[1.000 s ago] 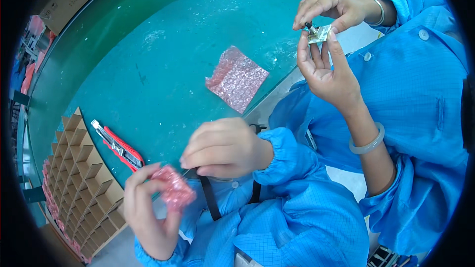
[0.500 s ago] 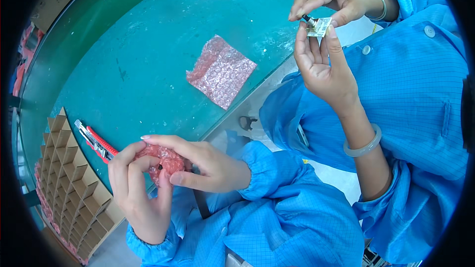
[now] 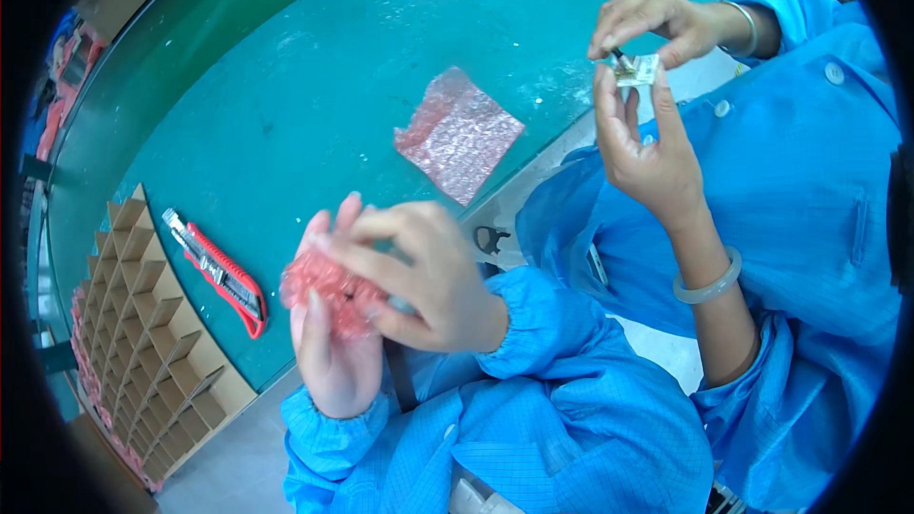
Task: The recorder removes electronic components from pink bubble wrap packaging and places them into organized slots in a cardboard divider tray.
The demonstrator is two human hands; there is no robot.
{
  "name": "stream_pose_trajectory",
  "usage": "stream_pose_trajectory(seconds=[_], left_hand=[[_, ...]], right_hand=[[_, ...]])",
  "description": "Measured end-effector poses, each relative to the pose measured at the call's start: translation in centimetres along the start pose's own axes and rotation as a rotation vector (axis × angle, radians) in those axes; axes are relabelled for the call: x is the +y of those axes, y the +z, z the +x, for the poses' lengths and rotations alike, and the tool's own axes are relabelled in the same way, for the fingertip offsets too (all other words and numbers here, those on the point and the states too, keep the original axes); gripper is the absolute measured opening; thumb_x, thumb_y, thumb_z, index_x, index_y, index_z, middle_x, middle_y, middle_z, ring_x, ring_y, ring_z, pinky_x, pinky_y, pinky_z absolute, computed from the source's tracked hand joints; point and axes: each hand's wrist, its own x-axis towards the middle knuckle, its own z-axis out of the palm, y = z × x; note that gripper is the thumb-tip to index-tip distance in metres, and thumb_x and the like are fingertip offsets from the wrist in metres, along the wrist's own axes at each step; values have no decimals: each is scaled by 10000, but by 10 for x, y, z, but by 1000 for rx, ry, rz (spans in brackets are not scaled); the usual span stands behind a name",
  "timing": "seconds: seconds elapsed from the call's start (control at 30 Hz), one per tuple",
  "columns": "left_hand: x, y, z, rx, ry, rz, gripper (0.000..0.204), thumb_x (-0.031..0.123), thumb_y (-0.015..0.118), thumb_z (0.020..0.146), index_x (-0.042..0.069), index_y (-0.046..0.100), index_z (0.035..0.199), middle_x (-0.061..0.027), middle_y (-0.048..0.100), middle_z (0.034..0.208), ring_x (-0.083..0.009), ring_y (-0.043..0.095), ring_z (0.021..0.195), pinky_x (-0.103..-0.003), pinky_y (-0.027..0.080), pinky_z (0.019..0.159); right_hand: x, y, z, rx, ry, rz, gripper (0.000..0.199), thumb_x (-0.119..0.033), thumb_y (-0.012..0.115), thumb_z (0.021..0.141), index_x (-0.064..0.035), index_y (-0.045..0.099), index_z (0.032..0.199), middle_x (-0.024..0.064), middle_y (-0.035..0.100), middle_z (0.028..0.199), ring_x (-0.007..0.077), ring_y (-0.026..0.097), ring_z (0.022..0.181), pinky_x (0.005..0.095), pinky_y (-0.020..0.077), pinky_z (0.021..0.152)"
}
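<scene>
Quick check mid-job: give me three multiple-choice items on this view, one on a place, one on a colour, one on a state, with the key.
1. The utility knife lies:
A. between cardboard divider box and hands
B. on the flat bubble wrap sheet
C. in the co-worker's hand

2. The wrap bundle is:
A. green
B. pink
C. white

3. The bundle is:
A. flat on the table
B. in the box
C. gripped by left hand and right hand

Key: 1 A, it sits beside the box; 2 B, pink shows; 3 C, both hands close on it.
</scene>
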Motion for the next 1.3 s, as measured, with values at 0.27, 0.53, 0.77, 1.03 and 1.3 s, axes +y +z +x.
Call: stream_pose_trajectory(seconds=[0.27, 0.53, 0.77, 1.03, 1.3], left_hand=[[5, -13, -4, -2, -195, -449, 532, 311, 357, 954, 77, 211, 1408, -140, 282, 1424, -245, 338, 1285, -386, 348, 1019], [6, -26, -11, -10, -149, -444, 545, 129, 436, 907, 43, 207, 1394, -164, 298, 1408, -300, 325, 1292, -412, 331, 1029], [10, -26, -11, 25, -129, -386, 535, 54, 422, 881, 21, 228, 1379, -195, 339, 1377, -307, 362, 1270, -405, 337, 1029], [18, -24, -17, 57, -173, -506, 541, -18, 396, 850, 2, 248, 1371, -170, 381, 1352, -266, 398, 1247, -383, 367, 1013], [12, -18, -27, 29, -165, -375, 580, -27, 454, 849, 21, 236, 1385, -128, 379, 1353, -224, 389, 1246, -345, 345, 1017]], right_hand=[[-7, -20, -8, 17, -147, -180, 150, -224, 582, 806, -128, 657, 894, 78, 593, 988, 264, 531, 871, 378, 418, 755], [-19, -18, 0, -197, -344, -332, 295, -406, 513, 844, -176, 693, 799, -5, 641, 924, 204, 529, 848, 358, 349, 826], [-21, -16, -3, -162, -329, -481, 205, -366, 593, 747, -203, 701, 808, -86, 650, 865, 120, 493, 752, 314, 302, 754], [-24, -24, 5, -105, -13, -520, 164, -242, 640, 716, -123, 697, 814, -16, 654, 807, 161, 512, 706, 294, 317, 714], [-27, -19, 26, -169, -97, -271, 255, -68, 718, 583, -78, 670, 833, 39, 616, 766, 189, 543, 688, 302, 400, 606]])
